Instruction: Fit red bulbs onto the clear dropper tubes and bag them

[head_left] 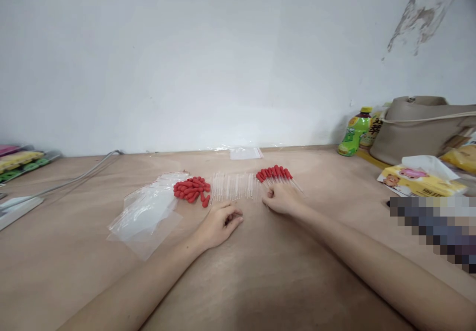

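My right hand [283,198] is closed in a pinch at the near ends of a row of droppers [277,172], clear thin tubes with red rubber bulbs fanned on the table. Whatever lies between its fingertips is hidden. My left hand [220,224] rests on the table with its fingers loosely bent and the thumb apart, nothing visible in it. Just beyond it, a row of clear thin tubes [232,186] without bulbs lies side by side. Left of these is a pile of loose red rubber bulbs [189,189], with one or two set nearer me.
Clear plastic bags [147,214] lie overlapping at the left; another small bag [245,153] lies by the wall. A grey cable [84,175] crosses the far left. At right are a green-labelled bottle [355,133], a beige handbag [412,128] and a yellow tissue pack [420,182].
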Demonstrator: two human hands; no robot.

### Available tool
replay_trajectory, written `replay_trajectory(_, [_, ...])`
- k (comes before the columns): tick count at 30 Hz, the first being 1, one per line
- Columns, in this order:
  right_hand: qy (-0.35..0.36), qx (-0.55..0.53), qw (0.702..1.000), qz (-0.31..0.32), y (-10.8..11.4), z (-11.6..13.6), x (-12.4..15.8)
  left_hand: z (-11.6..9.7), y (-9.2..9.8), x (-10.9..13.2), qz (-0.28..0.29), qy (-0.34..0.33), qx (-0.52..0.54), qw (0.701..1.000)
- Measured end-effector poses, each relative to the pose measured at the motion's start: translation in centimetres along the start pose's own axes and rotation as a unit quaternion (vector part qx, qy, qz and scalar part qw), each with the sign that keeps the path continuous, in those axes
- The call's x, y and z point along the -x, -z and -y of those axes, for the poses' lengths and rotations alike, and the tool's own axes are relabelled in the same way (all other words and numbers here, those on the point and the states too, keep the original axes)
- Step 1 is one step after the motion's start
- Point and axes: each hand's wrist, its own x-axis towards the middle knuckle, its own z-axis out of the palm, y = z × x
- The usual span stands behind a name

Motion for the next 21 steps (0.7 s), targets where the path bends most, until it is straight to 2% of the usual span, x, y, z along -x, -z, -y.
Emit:
replay_trajectory(3, [-0.011, -0.009, 1.000, -0.003, 0.3, -0.3, 0.3, 0.2, -0.1, 0.2, -0.008, -0.003, -0.024, 1.000])
replay_trajectory(6, [0.002, -0.002, 1.000, -0.017, 0.2, -0.3, 0.6, 0.8, 0.3, 0.5, -0.062, 0.014, -0.118, 0.991])
replay_trajectory(10, [0.009, 0.026, 0.999, -0.032, 0.0, -0.4, 1.5, 2.2, 1.8, 0.7, -0.114, 0.064, -0.324, 0.937])
replay_trajectory(14, [0.010, 0.042, 0.999, 0.010, 0.6, -0.8, 2.7, 3.2, 2.6, 0.8, -0.092, 0.113, -0.434, 0.889])
replay_trajectory(17, [0.012, 0.034, 0.999, 0.020, 0.9, -1.2, 3.5, 3.4, 2.6, 0.8, -0.060, 0.131, -0.456, 0.878])
replay_trajectory(21, [0.010, 0.015, 1.000, -0.006, 0.4, -1.2, 4.1, 3.0, 2.7, 0.9, -0.034, 0.150, -0.470, 0.869])
